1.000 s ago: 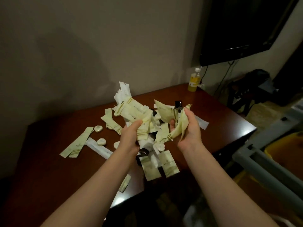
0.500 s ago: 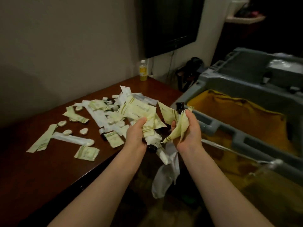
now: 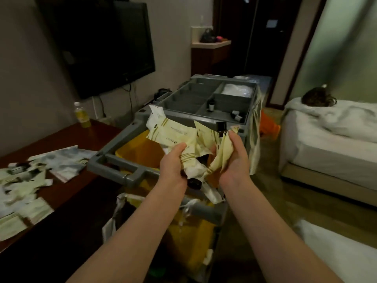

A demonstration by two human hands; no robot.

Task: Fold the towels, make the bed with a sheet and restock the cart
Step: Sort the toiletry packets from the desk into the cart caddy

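Both hands, left hand (image 3: 172, 163) and right hand (image 3: 234, 158), clutch amenity packets (image 3: 179, 135) above the cart (image 3: 130, 172).

The cart (image 3: 130, 170) stands before me, its tray (image 3: 179, 111) behind the bag (image 3: 140, 148); surface (image 3: 81, 137) left, bed (image 3: 326, 152) right.

body: one person, two arms in view | left hand (image 3: 173, 164): bare | right hand (image 3: 236, 160): bare | left forearm (image 3: 132, 231): bare from the wrist to the lower edge of the frame, left of centre | right forearm (image 3: 265, 231): bare likewise, lower right | fingers (image 3: 180, 147): bare, nails too blurred to tell
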